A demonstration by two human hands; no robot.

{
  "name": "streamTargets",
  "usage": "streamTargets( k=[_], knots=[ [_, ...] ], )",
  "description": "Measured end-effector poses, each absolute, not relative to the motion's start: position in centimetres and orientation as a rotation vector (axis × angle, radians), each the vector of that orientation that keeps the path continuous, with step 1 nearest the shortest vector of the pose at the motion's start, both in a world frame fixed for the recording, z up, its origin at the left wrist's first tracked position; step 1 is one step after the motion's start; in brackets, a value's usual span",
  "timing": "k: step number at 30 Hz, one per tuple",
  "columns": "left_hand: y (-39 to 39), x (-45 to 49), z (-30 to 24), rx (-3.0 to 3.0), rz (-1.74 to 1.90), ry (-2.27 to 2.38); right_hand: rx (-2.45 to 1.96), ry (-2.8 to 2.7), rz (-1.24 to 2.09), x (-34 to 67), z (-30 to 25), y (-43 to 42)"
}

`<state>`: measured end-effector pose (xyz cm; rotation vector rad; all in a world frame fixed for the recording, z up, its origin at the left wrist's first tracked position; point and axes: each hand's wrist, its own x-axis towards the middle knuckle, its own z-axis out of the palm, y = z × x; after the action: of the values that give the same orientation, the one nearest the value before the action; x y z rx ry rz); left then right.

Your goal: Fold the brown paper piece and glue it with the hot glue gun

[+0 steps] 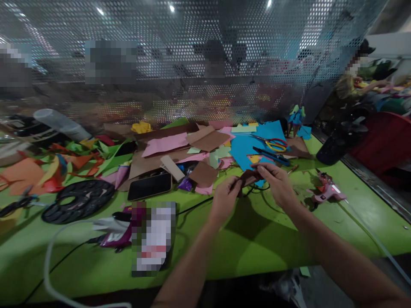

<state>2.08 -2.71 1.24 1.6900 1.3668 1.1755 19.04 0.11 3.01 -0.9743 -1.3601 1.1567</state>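
Observation:
Above the green table, both my hands grip a small piece of brown paper (248,176). My left hand (224,193) pinches its left end between thumb and fingers. At the other end, my right hand (273,182) has thumb and fingertips closed on the paper's edge. Just beyond my hands lie blue paper sheets (244,149), with scissors (272,144) with red and yellow handles and a dark blue-handled tool (272,156) on them. To the left of my left hand is a loose brown paper square (203,174).
A pink glue gun (328,190) with its cord lies at right, near a dark bottle (337,143). On the left are a phone (150,186), a black palette-shaped tray (78,200), a purple device (118,235) and colourful paper scraps (64,171). A perforated metal screen (192,64) stands behind.

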Motion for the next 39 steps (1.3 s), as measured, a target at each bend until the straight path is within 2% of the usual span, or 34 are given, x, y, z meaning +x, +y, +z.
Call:
streamTargets(
  k=[8, 14, 24, 30, 39],
  knots=[
    [-3.0, 2.6, 1.2, 1.719, 1.274, 1.369, -1.103, -1.439, 1.226, 18.3, 1.9, 0.1],
    [-2.9, 2.4, 1.3, 1.59, 1.298, 1.348, -0.996, -1.342, 1.419, 18.5, 2.4, 0.3],
    [-2.6, 2.0, 1.0, 1.745, 1.088, 1.304, -1.016, -1.433, 1.292, 18.9, 2.0, 0.5],
    [-2.3, 1.3, 1.4, 1.684, 1.026, 1.3, -0.951, -1.27, 1.391, 19.2, 2.6, 0.7],
    [-2.2, 1.0, 1.0, 1.776, 0.986, 1.304, -1.051, -1.365, 1.417, 19.5, 2.6, 0.8]
  ],
)
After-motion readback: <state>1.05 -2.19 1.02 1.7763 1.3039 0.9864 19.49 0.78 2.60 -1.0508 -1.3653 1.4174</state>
